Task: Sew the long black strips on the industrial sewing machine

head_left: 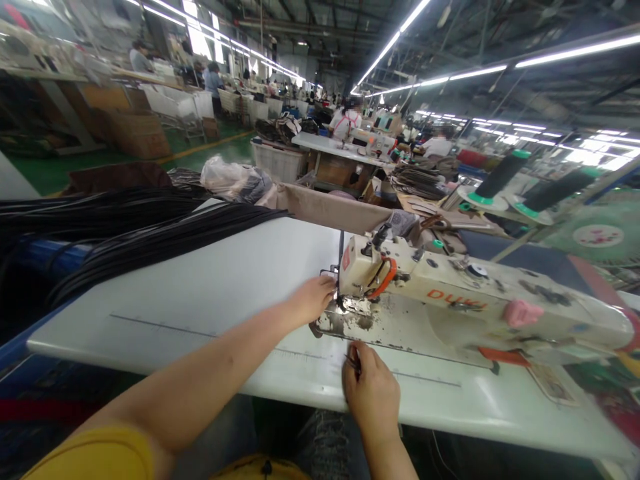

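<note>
At the needle end of a white sewing machine (430,287), my left hand (315,298) reaches in with its fingers bent together. Its fingertips are beside the presser foot (345,303), and whatever they pinch is too small to make out. My right hand (374,390) rests near the front edge of the pale table (240,293), just before the machine's bed. Its fingers are curled round a small dark metal tool (354,361), whose exact kind is hidden by the hand. A narrow dark strip (341,247) stands upright beside the machine's head.
Long black strips (165,247) are heaped over the table's left end. Behind the table stands a beige-sided bin (335,207). Thread cones (500,179) and a green fan (595,233) are at right. Other people sit at machines farther back.
</note>
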Demonstrator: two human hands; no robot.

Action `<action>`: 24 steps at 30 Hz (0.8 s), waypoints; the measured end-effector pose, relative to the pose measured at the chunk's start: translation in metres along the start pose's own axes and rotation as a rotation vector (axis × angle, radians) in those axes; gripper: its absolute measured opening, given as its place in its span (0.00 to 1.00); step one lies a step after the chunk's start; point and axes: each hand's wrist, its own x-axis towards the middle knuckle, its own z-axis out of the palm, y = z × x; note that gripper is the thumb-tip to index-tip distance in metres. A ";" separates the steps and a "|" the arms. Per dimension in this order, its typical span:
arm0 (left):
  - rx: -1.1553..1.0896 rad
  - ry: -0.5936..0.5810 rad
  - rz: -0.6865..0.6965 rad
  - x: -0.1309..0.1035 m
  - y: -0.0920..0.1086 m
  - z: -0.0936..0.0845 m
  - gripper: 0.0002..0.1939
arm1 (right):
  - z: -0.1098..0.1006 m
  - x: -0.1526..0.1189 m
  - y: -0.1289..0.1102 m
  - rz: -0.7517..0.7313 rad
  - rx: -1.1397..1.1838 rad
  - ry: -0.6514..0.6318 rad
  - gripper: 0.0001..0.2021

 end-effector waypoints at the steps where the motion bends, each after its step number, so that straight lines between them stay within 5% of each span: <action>1: -0.004 -0.011 0.016 0.009 -0.005 0.000 0.16 | 0.000 0.000 0.000 -0.001 -0.001 -0.002 0.12; 6: -0.037 -0.080 0.092 0.037 -0.023 0.003 0.17 | 0.001 0.000 0.000 0.001 0.009 -0.006 0.12; 15: -0.015 -0.146 0.102 0.046 -0.028 0.004 0.19 | -0.001 0.000 -0.002 0.004 0.032 0.021 0.11; 24: 0.029 -0.053 0.020 0.015 -0.020 -0.015 0.07 | -0.002 0.000 -0.003 0.015 0.020 0.009 0.11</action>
